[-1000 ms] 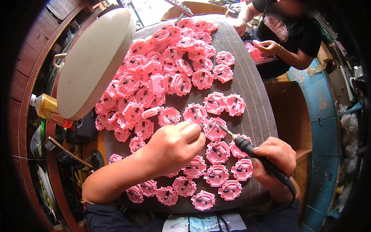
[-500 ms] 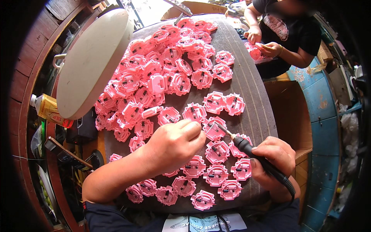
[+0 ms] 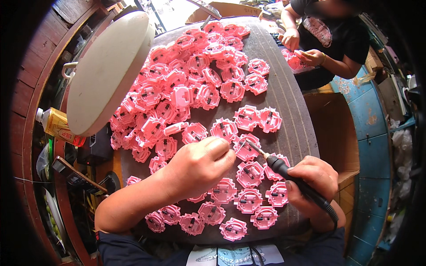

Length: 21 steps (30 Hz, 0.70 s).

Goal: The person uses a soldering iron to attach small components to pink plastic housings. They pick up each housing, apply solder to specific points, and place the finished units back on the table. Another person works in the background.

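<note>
In my right hand (image 3: 316, 179) is a black-handled soldering iron (image 3: 279, 166), its cord trailing down past my wrist. The metal tip points up and left, over a pink plastic casing (image 3: 243, 151) with small dark parts inside. Whether the tip touches it I cannot tell. My left hand (image 3: 202, 162) is closed just left of that casing, fingertips pinched together; anything between them is hidden. Similar pink casings lie around both hands, such as one casing (image 3: 250, 174) below the iron's tip and another (image 3: 223, 129) above my left hand.
A big heap of pink casings (image 3: 173, 84) covers the far left of the grey table (image 3: 288, 111). Over the left edge hangs a large pale disc-shaped thing (image 3: 104, 75). An open cardboard box (image 3: 333, 128) stands at the right, and another person's hands (image 3: 306, 51) handle pink parts beyond.
</note>
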Available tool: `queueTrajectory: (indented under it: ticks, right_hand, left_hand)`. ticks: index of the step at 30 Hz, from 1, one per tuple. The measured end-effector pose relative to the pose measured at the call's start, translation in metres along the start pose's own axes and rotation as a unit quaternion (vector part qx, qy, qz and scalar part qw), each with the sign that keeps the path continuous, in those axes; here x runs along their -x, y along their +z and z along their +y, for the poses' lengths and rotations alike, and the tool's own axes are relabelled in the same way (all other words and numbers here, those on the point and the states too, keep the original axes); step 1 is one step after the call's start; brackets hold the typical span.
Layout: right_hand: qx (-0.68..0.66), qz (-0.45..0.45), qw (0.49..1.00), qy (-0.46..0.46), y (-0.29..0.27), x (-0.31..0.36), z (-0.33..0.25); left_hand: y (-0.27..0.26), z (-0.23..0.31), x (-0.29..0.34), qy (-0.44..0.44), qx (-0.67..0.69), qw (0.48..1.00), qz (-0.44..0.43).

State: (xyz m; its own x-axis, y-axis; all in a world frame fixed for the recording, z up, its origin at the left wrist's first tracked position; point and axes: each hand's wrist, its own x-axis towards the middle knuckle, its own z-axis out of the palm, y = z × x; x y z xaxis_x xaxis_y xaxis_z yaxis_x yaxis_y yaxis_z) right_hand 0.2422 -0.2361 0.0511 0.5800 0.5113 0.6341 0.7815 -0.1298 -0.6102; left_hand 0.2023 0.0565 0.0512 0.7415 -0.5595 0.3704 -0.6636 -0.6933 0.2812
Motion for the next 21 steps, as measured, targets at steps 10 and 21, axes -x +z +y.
queueTrajectory:
  ticks: [10, 21]
  right_hand:
    - [0.012, 0.03, 0.999, 0.002, -0.005, 0.003, -0.001]
    - [0.018, 0.046, 0.998, -0.025, -0.005, 0.002, -0.002]
  left_hand:
    - [-0.006, 0.007, -0.001, 0.001, -0.005, 1.0, -0.007]
    - [0.003, 0.009, -0.008, 0.023, -0.002, 1.0, -0.019]
